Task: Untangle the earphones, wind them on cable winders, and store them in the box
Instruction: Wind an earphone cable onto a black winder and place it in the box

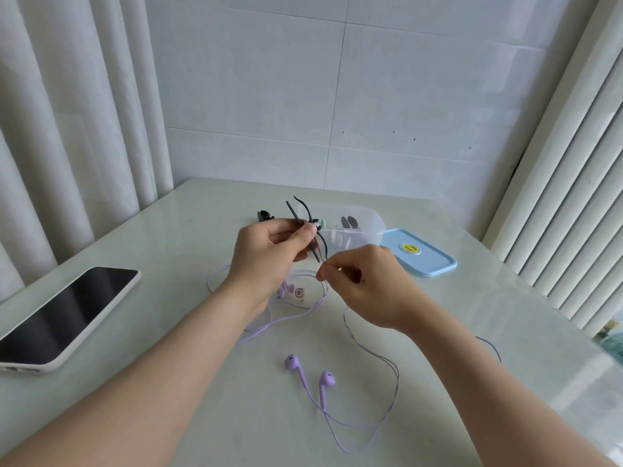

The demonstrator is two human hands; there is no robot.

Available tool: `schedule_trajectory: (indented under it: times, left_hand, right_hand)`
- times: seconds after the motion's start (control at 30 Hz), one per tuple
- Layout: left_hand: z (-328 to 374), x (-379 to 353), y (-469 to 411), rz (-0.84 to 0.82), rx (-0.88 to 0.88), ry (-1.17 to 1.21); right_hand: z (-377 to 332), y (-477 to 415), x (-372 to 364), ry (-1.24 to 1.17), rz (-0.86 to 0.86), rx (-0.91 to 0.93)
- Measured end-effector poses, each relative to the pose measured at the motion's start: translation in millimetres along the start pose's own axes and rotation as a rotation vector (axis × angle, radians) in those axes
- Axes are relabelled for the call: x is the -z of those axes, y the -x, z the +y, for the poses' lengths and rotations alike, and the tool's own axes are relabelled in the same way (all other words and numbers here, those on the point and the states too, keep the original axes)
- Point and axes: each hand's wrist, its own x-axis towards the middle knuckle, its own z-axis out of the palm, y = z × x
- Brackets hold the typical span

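2 purple earbuds [292,362] nearest, their cable [397,375] pinched in the right hand [367,284], black winder [296,214] gripped in the left hand [266,251].

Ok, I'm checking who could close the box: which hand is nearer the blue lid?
Right. The right hand is just left of the blue lid, pinching cable of the purple earphones; the left hand is farther left, gripping a black winder.

A dark-screened phone [64,315] in a white case lies screen up near the left edge of the pale tabletop [188,392]. White curtains [67,129] hang left, a tiled wall [337,96] stands behind.
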Motion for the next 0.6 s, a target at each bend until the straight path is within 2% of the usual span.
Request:
schedule_trajectory:
  times: [0.03, 0.1, 0.17, 0.23, 0.33, 0.47, 0.53, 0.6]
  left_hand:
    - [0, 1, 0, 0.021, -0.014, -0.028]
    - [0, 4, 0, 0.019, -0.038, -0.109]
    - [1, 7, 0, -0.052, -0.035, -0.148]
    - [0, 10, 0, -0.144, -0.034, -0.215]
    - [-2, 10, 0, -0.267, -0.099, -0.443]
    - [-1, 8, 2, -0.339, -0.104, -0.544]
    - [-2, 8, 2, -0.395, -0.105, -0.535]
    - [-2, 6, 3, -0.401, -0.091, -0.407]
  right_hand:
    - [-2, 1, 0, 0.002, 0.029, 0.028]
    - [-4, 0, -2, 0.036, 0.189, 0.064]
    - [0, -3, -3, 0.086, 0.405, 0.049]
    - [4, -4, -1, 0.150, 0.532, 0.041]
    - [8, -2, 2, 0.226, 0.596, 0.017]
    - [11, -6, 4, 0.171, 0.637, -0.092]
    - [17, -7, 3, 0.167, 0.609, -0.147]
    - [23, -8, 3, 0.155, 0.547, -0.214]
